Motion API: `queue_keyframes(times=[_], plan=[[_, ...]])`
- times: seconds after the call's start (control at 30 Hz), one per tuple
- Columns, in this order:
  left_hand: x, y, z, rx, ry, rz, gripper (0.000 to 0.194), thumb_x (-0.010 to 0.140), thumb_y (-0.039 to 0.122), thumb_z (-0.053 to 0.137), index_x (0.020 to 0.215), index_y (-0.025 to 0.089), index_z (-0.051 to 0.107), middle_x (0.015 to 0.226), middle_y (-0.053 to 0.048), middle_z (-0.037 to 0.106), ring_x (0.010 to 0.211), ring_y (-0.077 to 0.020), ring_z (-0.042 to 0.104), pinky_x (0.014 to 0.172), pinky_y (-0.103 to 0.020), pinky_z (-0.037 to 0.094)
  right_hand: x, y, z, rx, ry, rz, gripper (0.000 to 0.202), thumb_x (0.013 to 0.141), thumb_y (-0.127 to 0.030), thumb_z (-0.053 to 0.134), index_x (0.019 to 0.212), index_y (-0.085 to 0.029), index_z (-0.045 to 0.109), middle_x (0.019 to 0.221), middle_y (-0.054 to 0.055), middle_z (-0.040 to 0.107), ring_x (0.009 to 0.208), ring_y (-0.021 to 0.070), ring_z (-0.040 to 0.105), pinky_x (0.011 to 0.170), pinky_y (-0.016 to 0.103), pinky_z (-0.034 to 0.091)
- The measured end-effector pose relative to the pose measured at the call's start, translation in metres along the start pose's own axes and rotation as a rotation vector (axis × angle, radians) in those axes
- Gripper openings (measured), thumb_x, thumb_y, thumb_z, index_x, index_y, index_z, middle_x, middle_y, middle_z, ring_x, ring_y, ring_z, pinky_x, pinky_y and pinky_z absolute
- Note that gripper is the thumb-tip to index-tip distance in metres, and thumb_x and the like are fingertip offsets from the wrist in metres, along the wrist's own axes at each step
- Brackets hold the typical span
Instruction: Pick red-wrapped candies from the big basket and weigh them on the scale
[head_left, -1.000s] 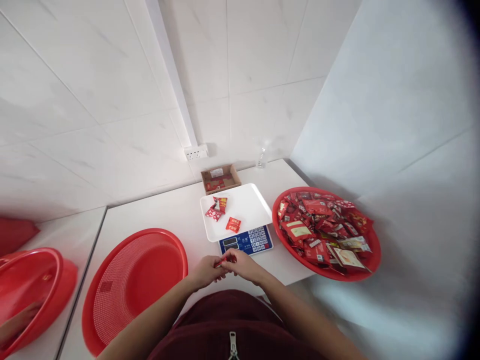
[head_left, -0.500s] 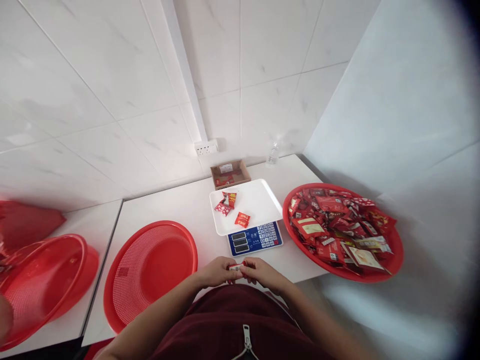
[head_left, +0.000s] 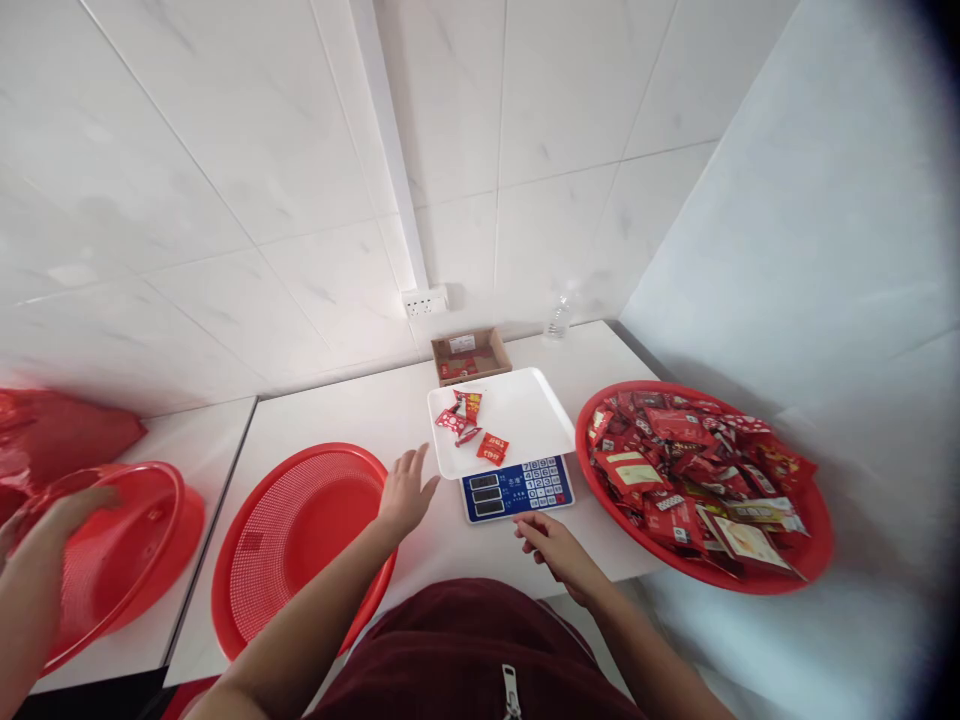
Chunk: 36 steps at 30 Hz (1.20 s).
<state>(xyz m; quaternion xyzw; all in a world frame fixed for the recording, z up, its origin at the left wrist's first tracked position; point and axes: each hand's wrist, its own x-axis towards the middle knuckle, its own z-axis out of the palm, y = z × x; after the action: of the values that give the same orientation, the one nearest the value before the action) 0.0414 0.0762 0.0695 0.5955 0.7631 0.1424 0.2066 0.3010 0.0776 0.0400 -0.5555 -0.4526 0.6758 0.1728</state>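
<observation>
My left hand point(head_left: 406, 492) is open, its fingers spread just off the left corner of a white tray point(head_left: 525, 400). The tray rests on a blue digital scale point(head_left: 516, 490). Small red snack packets lie on it: a patterned group point(head_left: 466, 406) near the left edge, a narrow packet point(head_left: 468, 436) beside it, and a red packet point(head_left: 493, 448) toward the front. My right hand point(head_left: 556, 552) hovers in front of the scale keypad, fingers loosely curled and apart, nothing visible in them.
A round red basket point(head_left: 300, 460) stands at left; a red basin heaped with packets point(head_left: 675, 490) is at right. Behind the tray are a cardboard box point(head_left: 472, 355) and a clear plastic bottle point(head_left: 559, 318). Another person's hand point(head_left: 82, 510) reaches into a red basket point(head_left: 161, 500) at far left.
My hands have parted; the small packet they held is no longer in them. An extra narrow packet lies on the tray. Another person's arm has come further into view at left.
</observation>
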Motion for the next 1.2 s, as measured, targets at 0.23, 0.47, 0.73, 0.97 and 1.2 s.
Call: queue_keyframes(times=[0.23, 0.47, 0.73, 0.97, 1.2], plan=[[-0.047, -0.062, 0.007, -0.001, -0.143, -0.196, 0.081, 0.079, 0.024, 0.052, 0.148, 0.014, 0.011, 0.153, -0.019, 0.023, 0.140, -0.0317, 0.022, 0.107, -0.046, 0.031, 0.002, 0.020, -0.015, 0.001, 0.046, 0.022, 0.037, 0.068, -0.045, 0.055, 0.092, -0.019, 0.063, 0.084, 0.003, 0.063, 0.067, 0.0126, 0.056, 0.055, 0.024, 0.040], [-0.011, -0.056, 0.003, 0.058, -0.159, -0.048, 0.075, 0.079, 0.022, 0.050, 0.147, 0.014, 0.020, 0.149, -0.017, 0.034, 0.137, -0.0293, 0.032, 0.107, -0.043, 0.032, 0.033, -0.001, -0.002, -0.229, 0.086, -0.240, 0.028, 0.076, -0.039, 0.049, 0.093, -0.020, 0.061, 0.084, 0.004, 0.065, 0.078, 0.0176, 0.060, 0.071, 0.031, 0.047], [0.033, 0.007, 0.021, 0.048, -0.129, 0.229, 0.046, 0.090, 0.026, 0.042, 0.135, 0.019, 0.041, 0.143, -0.013, 0.041, 0.138, -0.0271, 0.028, 0.110, -0.044, 0.028, 0.074, -0.068, 0.013, -0.914, 0.268, -0.474, 0.035, 0.088, -0.031, 0.045, 0.120, -0.022, 0.053, 0.119, 0.011, 0.057, 0.100, 0.0209, 0.058, 0.078, 0.029, 0.043], [0.076, 0.046, 0.037, -0.052, -0.263, 0.193, 0.027, 0.083, 0.022, 0.054, 0.110, 0.020, 0.058, 0.126, -0.013, 0.050, 0.119, -0.0314, 0.047, 0.099, -0.046, 0.038, 0.091, -0.094, 0.026, -1.276, 0.203, -0.344, 0.024, 0.087, -0.022, 0.046, 0.109, -0.018, 0.054, 0.107, 0.012, 0.056, 0.091, 0.0207, 0.059, 0.068, 0.027, 0.038], [0.081, 0.053, 0.037, -0.294, -0.243, -0.006, 0.051, 0.071, 0.012, 0.062, 0.119, 0.020, 0.048, 0.131, -0.015, 0.042, 0.116, -0.0317, 0.049, 0.097, -0.047, 0.039, 0.100, -0.092, 0.018, -1.096, 0.279, -0.287, 0.024, 0.081, -0.019, 0.048, 0.104, -0.016, 0.054, 0.102, 0.012, 0.058, 0.082, 0.0186, 0.060, 0.065, 0.027, 0.037]])
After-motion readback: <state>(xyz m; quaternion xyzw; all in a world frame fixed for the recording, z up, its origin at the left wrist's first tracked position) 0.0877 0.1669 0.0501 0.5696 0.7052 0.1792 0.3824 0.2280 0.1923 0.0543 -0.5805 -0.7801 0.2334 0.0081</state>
